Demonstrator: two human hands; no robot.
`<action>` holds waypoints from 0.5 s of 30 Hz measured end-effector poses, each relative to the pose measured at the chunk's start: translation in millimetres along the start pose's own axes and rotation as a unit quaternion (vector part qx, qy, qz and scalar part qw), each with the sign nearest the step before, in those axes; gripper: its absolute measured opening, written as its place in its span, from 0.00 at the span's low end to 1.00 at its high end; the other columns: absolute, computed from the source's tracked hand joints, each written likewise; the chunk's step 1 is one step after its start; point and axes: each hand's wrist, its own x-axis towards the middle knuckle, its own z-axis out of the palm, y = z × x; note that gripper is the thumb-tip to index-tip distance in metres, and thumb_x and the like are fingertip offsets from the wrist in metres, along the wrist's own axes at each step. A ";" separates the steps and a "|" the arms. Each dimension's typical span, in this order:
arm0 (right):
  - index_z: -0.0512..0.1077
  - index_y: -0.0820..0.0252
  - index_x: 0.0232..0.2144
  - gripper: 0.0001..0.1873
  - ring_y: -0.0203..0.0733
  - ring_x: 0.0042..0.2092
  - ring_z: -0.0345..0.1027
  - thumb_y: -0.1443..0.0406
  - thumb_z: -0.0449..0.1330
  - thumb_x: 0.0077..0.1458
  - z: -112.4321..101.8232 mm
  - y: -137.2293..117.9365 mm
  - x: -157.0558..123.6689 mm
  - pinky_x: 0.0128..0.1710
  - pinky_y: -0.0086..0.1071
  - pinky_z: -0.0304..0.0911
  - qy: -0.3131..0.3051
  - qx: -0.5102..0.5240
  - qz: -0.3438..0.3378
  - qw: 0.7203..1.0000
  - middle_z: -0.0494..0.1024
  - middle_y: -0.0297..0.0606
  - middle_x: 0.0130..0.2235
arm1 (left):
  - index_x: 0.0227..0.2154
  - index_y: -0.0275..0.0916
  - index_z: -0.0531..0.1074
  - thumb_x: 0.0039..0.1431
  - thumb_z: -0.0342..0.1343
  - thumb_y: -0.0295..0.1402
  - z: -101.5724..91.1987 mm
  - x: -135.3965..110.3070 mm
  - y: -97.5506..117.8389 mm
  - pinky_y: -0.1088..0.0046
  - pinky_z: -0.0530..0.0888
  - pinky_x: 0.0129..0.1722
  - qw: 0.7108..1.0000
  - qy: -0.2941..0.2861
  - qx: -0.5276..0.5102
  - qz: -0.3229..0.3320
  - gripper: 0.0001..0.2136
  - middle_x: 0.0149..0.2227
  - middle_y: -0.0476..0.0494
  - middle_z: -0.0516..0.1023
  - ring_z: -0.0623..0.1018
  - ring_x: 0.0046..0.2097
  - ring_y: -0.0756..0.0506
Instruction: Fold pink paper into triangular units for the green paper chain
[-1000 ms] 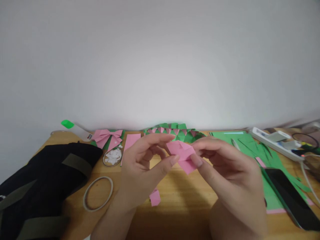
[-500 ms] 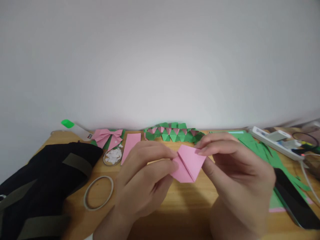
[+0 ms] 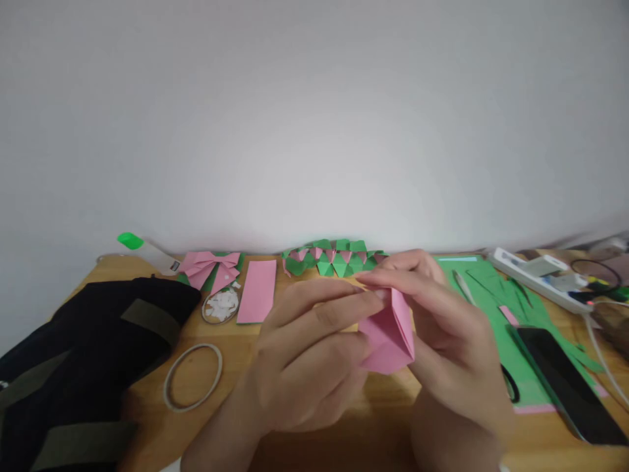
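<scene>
A piece of folded pink paper [image 3: 386,341] is held up above the wooden table, between both hands. My left hand [image 3: 314,354] pinches its left and top edges, fingers pressed on it. On the other side, my right hand [image 3: 449,334] grips the upper and right edges, the thumb behind the paper. The paper is bent, with an upright flap on its right and a hollow facing me. Part of its top lies hidden under the fingers.
A green-and-pink paper chain [image 3: 339,257] lies by the wall, with a pink paper strip [image 3: 257,292] and paper bow [image 3: 211,270] to its left. Tape rings [image 3: 193,378] and black cloth [image 3: 98,341] are at left. At right are green paper [image 3: 491,328], a phone [image 3: 565,380] and a power strip [image 3: 540,278].
The pink paper has turned from nearly flat to bent, its right flap standing up. My left hand has shifted right, closer to my right hand, which has moved slightly left.
</scene>
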 end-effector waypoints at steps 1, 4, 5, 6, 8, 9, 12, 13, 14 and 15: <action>0.75 0.49 0.48 0.22 0.44 0.45 0.66 0.75 0.58 0.54 -1.5 0.9 0.8 0.42 0.39 0.68 -0.016 0.001 -0.005 1.000 0.73 0.39 0.40 | 0.26 0.41 0.70 0.50 0.57 0.20 -0.4 1.6 0.8 0.72 0.79 0.42 1.000 -0.010 0.000 -0.005 0.08 0.41 0.47 0.84 0.81 0.44 0.46; 0.74 0.50 0.45 0.22 0.47 0.50 0.65 0.76 0.56 0.52 -7.5 3.7 1.8 0.48 0.43 0.67 -0.034 0.033 0.004 0.999 0.73 0.40 0.44 | 0.24 0.42 0.68 0.49 0.55 0.18 -2.1 5.7 3.3 0.73 0.79 0.37 0.999 -0.030 0.011 -0.019 0.10 0.39 0.50 0.85 0.81 0.39 0.48; 0.74 0.50 0.43 0.21 0.48 0.51 0.65 0.76 0.56 0.51 -9.6 4.4 1.7 0.49 0.45 0.67 -0.032 0.046 0.011 0.998 0.73 0.40 0.45 | 0.23 0.42 0.68 0.48 0.56 0.18 -2.7 6.2 3.8 0.73 0.79 0.37 0.999 -0.030 0.017 -0.022 0.10 0.38 0.50 0.85 0.81 0.38 0.47; 0.74 0.50 0.42 0.19 0.49 0.52 0.65 0.75 0.56 0.51 -11.5 4.8 1.4 0.50 0.46 0.67 -0.029 0.059 0.014 0.998 0.72 0.40 0.45 | 0.23 0.42 0.67 0.48 0.57 0.18 -3.0 6.1 4.0 0.72 0.79 0.36 0.999 -0.030 0.023 -0.018 0.10 0.38 0.50 0.85 0.80 0.37 0.47; 0.74 0.51 0.40 0.14 0.51 0.53 0.65 0.72 0.57 0.53 -13.6 4.3 0.5 0.51 0.48 0.67 -0.026 0.080 0.016 0.996 0.73 0.40 0.45 | 0.22 0.42 0.67 0.48 0.56 0.18 -3.0 3.8 3.4 0.70 0.79 0.35 0.999 -0.035 0.039 -0.005 0.11 0.40 0.49 0.85 0.80 0.36 0.47; 0.74 0.51 0.40 0.12 0.52 0.53 0.65 0.69 0.58 0.53 -13.6 3.3 -0.2 0.52 0.49 0.66 -0.024 0.085 0.016 0.996 0.73 0.41 0.46 | 0.22 0.42 0.67 0.48 0.55 0.18 -2.8 2.0 2.8 0.69 0.79 0.35 0.998 -0.036 0.049 0.003 0.11 0.42 0.48 0.85 0.80 0.37 0.46; 0.74 0.52 0.42 0.12 0.50 0.52 0.65 0.66 0.62 0.54 -8.6 -2.9 -2.3 0.53 0.47 0.64 0.005 0.054 0.027 0.998 0.72 0.41 0.45 | 0.23 0.41 0.68 0.49 0.54 0.19 -2.0 -4.0 2.7 0.66 0.78 0.36 0.996 -0.047 0.073 0.012 0.09 0.47 0.45 0.83 0.79 0.42 0.44; 0.74 0.52 0.42 0.12 0.48 0.51 0.65 0.68 0.62 0.54 -5.9 -5.6 -3.1 0.52 0.44 0.65 0.030 0.034 0.036 0.998 0.72 0.40 0.44 | 0.24 0.41 0.68 0.50 0.54 0.19 -2.1 -5.3 3.8 0.65 0.78 0.37 0.996 -0.046 0.076 0.013 0.09 0.48 0.43 0.83 0.79 0.43 0.44; 0.75 0.52 0.41 0.11 0.46 0.49 0.66 0.70 0.63 0.54 -3.3 -8.4 -3.7 0.49 0.41 0.66 0.062 0.019 0.045 0.997 0.72 0.39 0.42 | 0.25 0.40 0.68 0.51 0.54 0.20 -2.4 -5.9 5.8 0.64 0.78 0.38 0.996 -0.045 0.078 0.014 0.08 0.49 0.42 0.82 0.79 0.44 0.43; 0.75 0.52 0.39 0.11 0.45 0.47 0.67 0.72 0.62 0.54 -0.8 -11.1 -4.3 0.46 0.39 0.67 0.091 0.012 0.056 0.994 0.72 0.38 0.41 | 0.26 0.40 0.68 0.51 0.54 0.20 -3.0 -6.1 8.4 0.64 0.78 0.38 0.996 -0.049 0.080 0.008 0.08 0.50 0.42 0.82 0.79 0.44 0.43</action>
